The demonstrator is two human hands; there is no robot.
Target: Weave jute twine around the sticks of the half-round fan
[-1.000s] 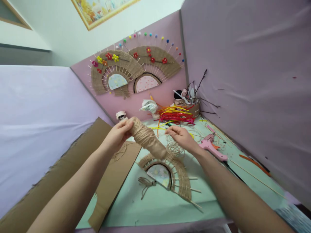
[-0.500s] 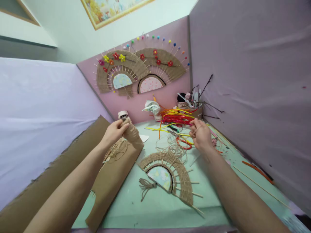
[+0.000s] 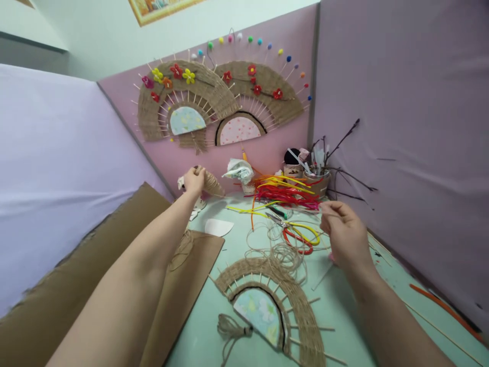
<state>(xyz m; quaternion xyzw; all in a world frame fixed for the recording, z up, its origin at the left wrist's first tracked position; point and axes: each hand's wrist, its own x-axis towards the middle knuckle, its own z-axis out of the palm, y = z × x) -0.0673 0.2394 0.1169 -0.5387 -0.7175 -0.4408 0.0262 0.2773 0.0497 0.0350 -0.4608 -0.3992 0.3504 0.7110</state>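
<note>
Let's make the messy heap of thin tan string loops the middle of a clock, with 12 far from me. My left hand is at 10 o'clock, wrapped around the fat tan roll of wound string. My right hand is at 2 o'clock. Its fingers are pinched close together on what looks like a thin tan strand, but it's blurry there.

The heap sits on the pale green tabletop, right at the top edge of the brown woven half-round fan, which is at 6 o'clock. Thin wooden sticks poke out of the fan. I think a loop could hook on one of them, and a pull could then drag the fan along.

At 1 o'clock are the metal scissors with red and yellow handles. Loops lie very close by, so string could get stuck in the handles. The loops cross each other a lot, so pulling too fast could make a knot. If my left hand went loose, the roll could drop and unwind. A small white-topped jar peeks out beside that hand, and a bump could tip it.

I can't read any words or brand names. The pale cup with dark marks, near 12 o'clock, may have a picture or letters, but they're too tiny to tell.
</note>
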